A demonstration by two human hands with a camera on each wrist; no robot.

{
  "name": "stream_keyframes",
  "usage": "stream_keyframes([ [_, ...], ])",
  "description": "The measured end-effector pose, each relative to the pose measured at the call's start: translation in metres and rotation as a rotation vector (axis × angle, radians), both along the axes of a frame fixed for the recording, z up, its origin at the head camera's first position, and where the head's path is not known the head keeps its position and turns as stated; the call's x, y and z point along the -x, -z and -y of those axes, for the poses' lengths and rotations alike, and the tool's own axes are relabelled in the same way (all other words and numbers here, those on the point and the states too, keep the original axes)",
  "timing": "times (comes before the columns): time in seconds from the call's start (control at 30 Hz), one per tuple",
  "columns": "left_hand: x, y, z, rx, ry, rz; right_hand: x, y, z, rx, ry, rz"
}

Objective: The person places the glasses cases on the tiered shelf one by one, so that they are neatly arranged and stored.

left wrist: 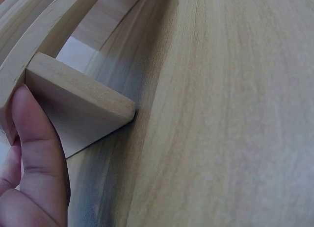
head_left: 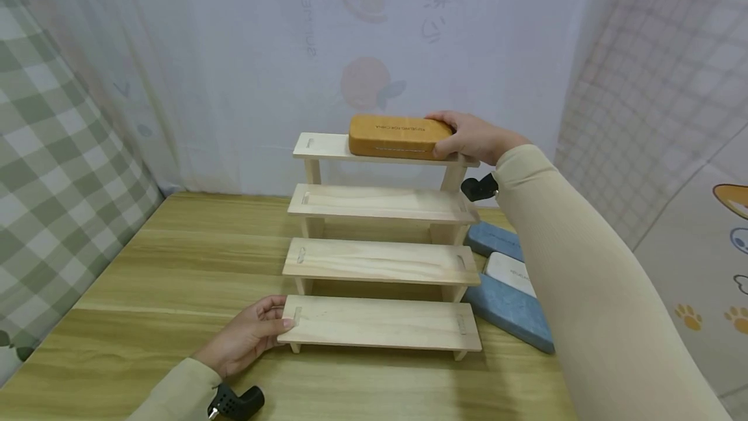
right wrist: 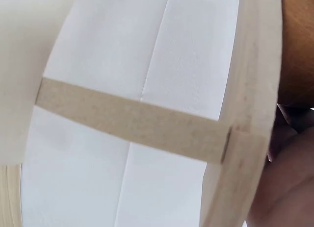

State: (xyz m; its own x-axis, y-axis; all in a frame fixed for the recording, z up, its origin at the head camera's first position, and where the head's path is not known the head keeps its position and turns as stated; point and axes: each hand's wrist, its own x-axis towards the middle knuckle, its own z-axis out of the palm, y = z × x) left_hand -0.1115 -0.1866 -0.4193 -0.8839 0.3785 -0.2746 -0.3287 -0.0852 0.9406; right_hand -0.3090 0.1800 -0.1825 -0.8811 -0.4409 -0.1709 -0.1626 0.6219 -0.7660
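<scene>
A pale wooden four-step display stand (head_left: 380,323) stands in the middle of the table in the head view. On its top step lies an orange-brown glasses case (head_left: 391,138) with dark lettering. My right hand (head_left: 476,137) grips the case's right end, thumb in front and fingers behind. In the right wrist view, the case (right wrist: 297,45) shows only at the right edge, past the step's edge. Down at the front, my left hand (head_left: 251,336) pinches the left end of the lowest step. The left wrist view shows its thumb (left wrist: 37,138) against the board, close to a leg (left wrist: 78,94).
Right of the stand, two blue cases (head_left: 508,310) and a white case (head_left: 511,273) lie on the wooden table (head_left: 146,317), partly hidden by my right sleeve. A pale printed curtain (head_left: 234,83) hangs behind. Green checked cloth (head_left: 52,148) borders the left side.
</scene>
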Motion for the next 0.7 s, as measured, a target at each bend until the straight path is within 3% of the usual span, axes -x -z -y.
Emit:
stream_keyframes([
  [0.7,0.0007,0.0007,-0.0025,-0.004,0.013,-0.009,-0.0017,0.0023,-0.0034,0.01,0.014,0.042],
])
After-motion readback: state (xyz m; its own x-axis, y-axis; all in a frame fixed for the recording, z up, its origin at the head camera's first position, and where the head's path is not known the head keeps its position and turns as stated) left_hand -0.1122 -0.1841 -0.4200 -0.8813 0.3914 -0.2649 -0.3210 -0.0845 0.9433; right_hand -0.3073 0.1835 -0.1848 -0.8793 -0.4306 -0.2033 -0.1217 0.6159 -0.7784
